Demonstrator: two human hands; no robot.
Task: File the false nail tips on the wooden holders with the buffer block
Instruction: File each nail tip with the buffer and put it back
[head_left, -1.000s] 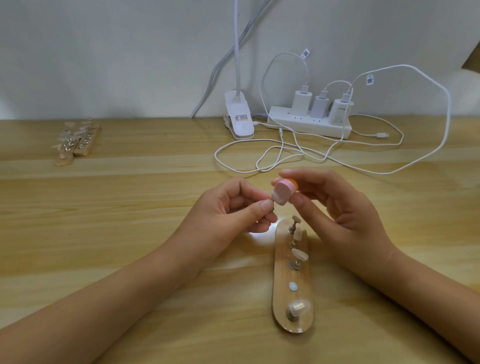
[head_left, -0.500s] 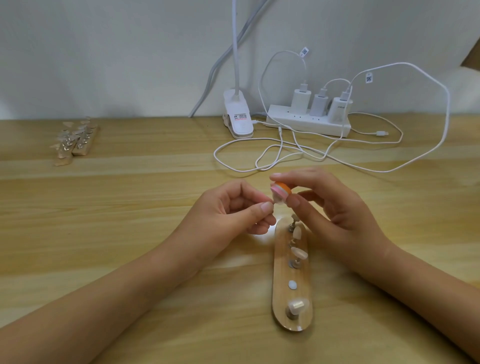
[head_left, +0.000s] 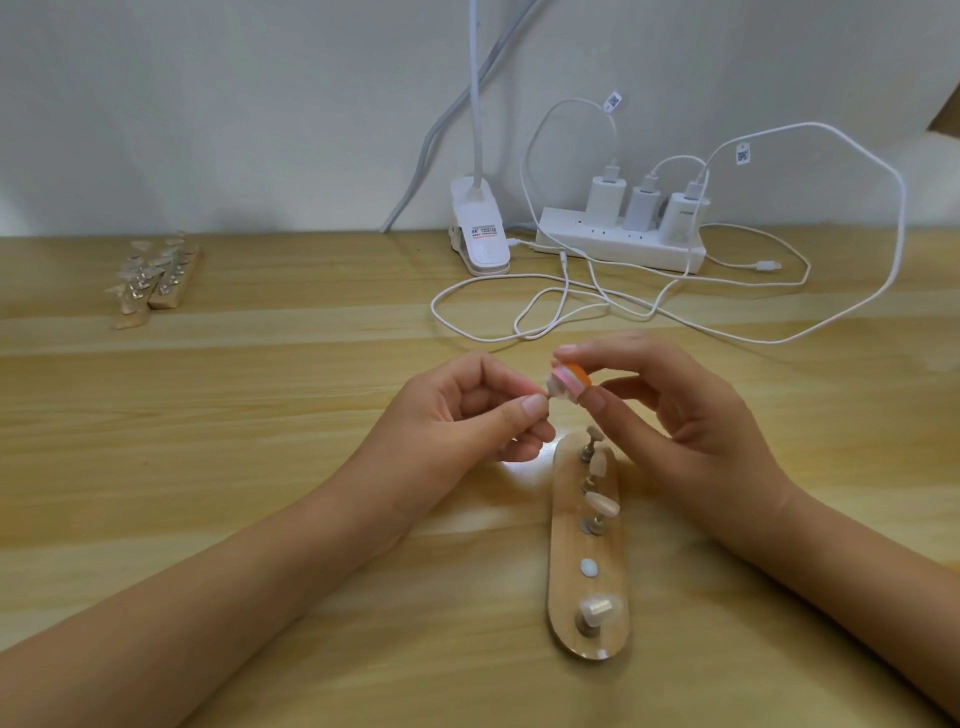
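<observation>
Work is under way. The left hand (head_left: 467, 415) is closed in a pinch, thumb against forefinger, on a small pale piece that we take to be a nail tip (head_left: 705, 395). It is mostly hidden, so we cannot confirm its shape. The right hand (head_left: 680, 421) grips the buffer block (head_left: 727, 381) between thumb and fingers, with the block's pale face touching that piece. Both hands are held above the counter (head_left: 260, 415), just beyond the far end of the wooden holder (head_left: 569, 545).

That holder carries four mounted tips (head_left: 602, 502). One position near its front end shows only a bare white disc (head_left: 588, 568), and we judge that the pinched tip belongs there. We cannot tell which mounted tips are already filed. The spare holders (head_left: 156, 283) lie well apart at the far left, and their tips are too small to assess. We therefore judge that the greater part of the task may remain.
</observation>
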